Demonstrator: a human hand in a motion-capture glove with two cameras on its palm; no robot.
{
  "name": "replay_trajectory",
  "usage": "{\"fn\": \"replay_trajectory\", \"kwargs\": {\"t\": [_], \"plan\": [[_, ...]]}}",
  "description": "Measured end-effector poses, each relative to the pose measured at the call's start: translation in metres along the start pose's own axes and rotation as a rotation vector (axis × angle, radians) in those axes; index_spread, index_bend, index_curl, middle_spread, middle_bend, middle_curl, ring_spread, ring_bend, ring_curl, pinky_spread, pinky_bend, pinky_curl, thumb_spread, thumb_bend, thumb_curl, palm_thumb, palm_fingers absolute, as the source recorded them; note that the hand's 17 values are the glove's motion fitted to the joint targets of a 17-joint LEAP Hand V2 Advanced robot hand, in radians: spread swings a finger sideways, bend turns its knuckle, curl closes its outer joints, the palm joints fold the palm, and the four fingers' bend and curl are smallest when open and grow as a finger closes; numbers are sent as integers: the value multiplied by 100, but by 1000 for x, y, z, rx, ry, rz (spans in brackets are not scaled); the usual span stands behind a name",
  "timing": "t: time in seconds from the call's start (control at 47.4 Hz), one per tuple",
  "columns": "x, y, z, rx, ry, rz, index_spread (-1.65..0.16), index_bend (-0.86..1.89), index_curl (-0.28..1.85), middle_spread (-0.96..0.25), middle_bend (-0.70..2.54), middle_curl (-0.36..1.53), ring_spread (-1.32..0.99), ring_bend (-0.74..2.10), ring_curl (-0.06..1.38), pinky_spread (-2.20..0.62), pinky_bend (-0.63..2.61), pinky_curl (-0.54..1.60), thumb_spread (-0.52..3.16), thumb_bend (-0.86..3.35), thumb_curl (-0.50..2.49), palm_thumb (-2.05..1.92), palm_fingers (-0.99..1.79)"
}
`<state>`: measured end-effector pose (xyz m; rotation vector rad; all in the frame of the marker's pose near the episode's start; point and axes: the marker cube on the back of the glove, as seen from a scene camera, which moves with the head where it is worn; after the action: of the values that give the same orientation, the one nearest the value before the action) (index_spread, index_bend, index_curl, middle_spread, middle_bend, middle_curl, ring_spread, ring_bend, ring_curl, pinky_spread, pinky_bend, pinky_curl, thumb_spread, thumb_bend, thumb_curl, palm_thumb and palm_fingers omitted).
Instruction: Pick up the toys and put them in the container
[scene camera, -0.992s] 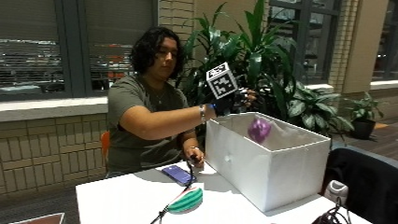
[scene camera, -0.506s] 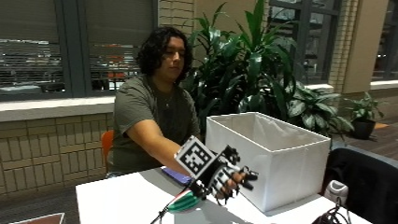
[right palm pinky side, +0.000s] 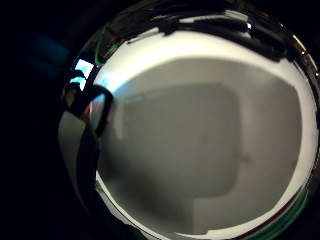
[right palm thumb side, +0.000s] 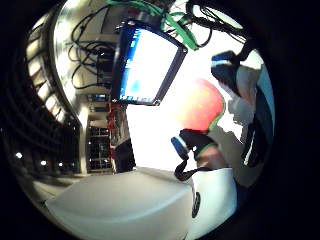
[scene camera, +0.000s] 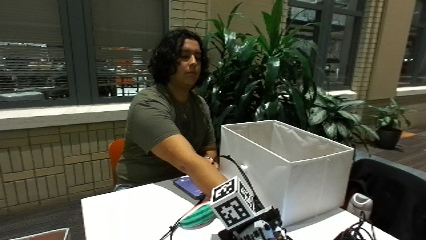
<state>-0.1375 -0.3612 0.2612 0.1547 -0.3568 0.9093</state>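
Observation:
A watermelon-slice toy (scene camera: 198, 217), green rind with a red face, lies on the white table (scene camera: 126, 215) in front of the person. My gloved right hand (scene camera: 261, 229) is low at the table's front edge, just right of the toy. In the thumb side palm view the toy (right palm thumb side: 200, 105) lies on the table between my spread gloved fingers (right palm thumb side: 195, 142), which do not close on it. The white fabric container (scene camera: 286, 170) stands upright on the table, beside and behind my hand. What is inside it is hidden.
A dark phone (scene camera: 188, 186) lies on the table behind the toy, near the container's left side. A lit screen (right palm thumb side: 145, 62) and several cables (right palm thumb side: 90, 45) occupy the table's near side. A small white object (scene camera: 360, 204) stands right of the container.
My hand was over the container's opening with a purple toy by it. It has come down to the table beside the watermelon toy; the purple toy is out of sight.

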Motion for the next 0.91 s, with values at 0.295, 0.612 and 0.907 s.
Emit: {"fn": "replay_trajectory", "kwargs": {"t": [0.295,0.612,0.907], "plan": [[5,12,-73,64,-236,-55,-37,54,63,-56,141,131,-58,175,94,-48,158,75,127,10,35,51,76],[-64,155,-249,-63,-597,-614,-34,64,67,-57,147,137,-59,179,100,-51,164,86,132,9,32,55,72],[-98,237,-225,-222,-261,-855,-34,69,67,-57,150,139,-58,178,104,-53,163,93,130,4,29,54,71]]}}
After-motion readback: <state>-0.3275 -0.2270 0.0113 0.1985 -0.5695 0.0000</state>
